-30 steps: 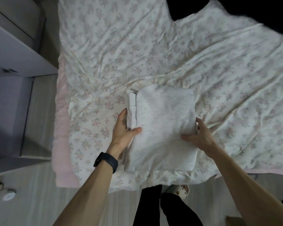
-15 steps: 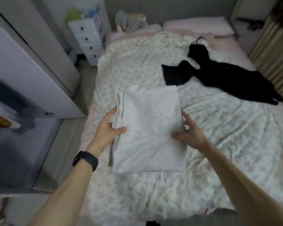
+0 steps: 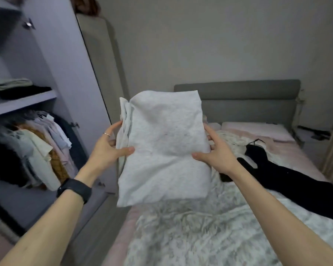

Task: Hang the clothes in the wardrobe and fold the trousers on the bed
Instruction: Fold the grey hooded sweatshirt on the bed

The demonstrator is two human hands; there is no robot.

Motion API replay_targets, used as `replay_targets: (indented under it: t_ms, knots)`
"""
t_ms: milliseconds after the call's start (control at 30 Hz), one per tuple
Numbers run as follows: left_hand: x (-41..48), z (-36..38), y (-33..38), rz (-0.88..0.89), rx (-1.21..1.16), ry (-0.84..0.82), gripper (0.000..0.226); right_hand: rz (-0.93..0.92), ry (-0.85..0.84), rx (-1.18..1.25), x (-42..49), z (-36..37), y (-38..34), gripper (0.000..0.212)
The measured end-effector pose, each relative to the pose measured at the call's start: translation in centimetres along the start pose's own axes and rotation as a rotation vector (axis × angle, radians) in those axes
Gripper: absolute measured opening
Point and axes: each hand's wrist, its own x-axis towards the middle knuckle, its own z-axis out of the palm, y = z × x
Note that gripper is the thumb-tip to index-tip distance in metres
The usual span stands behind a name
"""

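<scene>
The folded light-grey trousers are lifted in the air in front of me, above the bed's near left corner. My left hand grips their left edge, thumb on top and fingers underneath. My right hand grips the right edge the same way. A black garment lies spread on the floral duvet of the bed at the right. The open wardrobe stands at the left.
Inside the wardrobe, several clothes hang on a rail under a shelf holding folded items. A grey headboard and pink pillow lie behind. The wardrobe door stands open beside the bed.
Both hands have raised the folded trousers off the bed to chest height. My view has swung up and left, so the open wardrobe now shows.
</scene>
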Motion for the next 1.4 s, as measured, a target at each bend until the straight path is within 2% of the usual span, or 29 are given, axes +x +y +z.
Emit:
replay_targets:
  t_ms: [267,533,700,833,967,1133,1400]
  knots:
    - [-3.7,-10.7,3.9,0.105,0.069,0.155,0.082,-0.186,-0.004,-0.073,3.4,6.2,-8.8,0.090]
    - [-3.7,-22.7,-0.7,0.070,0.100,0.282,0.083,-0.275,-0.068,-0.148,9.0,19.5,-13.0,0.092]
    - [-0.3,-31.4,-4.6,-0.006,0.003,0.239,0.083,-0.280,-0.094,-0.137,13.8,28.6,-14.4,0.090]
    - [3.2,-36.3,-6.4,-0.085,0.040,0.212,0.084,-0.280,-0.126,-0.167,17.3,33.5,-15.2,0.087]
    - [6.9,-38.8,-8.3,-0.096,0.074,0.215,0.084,-0.284,-0.119,-0.180,20.0,36.3,-15.1,0.085]
    - [11.5,-39.5,-10.3,0.015,0.103,0.268,0.085,-0.284,-0.072,-0.176,23.7,38.1,-14.1,0.085]
    - [20.0,-42.7,-9.9,0.069,0.185,0.295,0.085,-0.304,0.002,-0.201,31.7,41.4,-14.4,0.086]
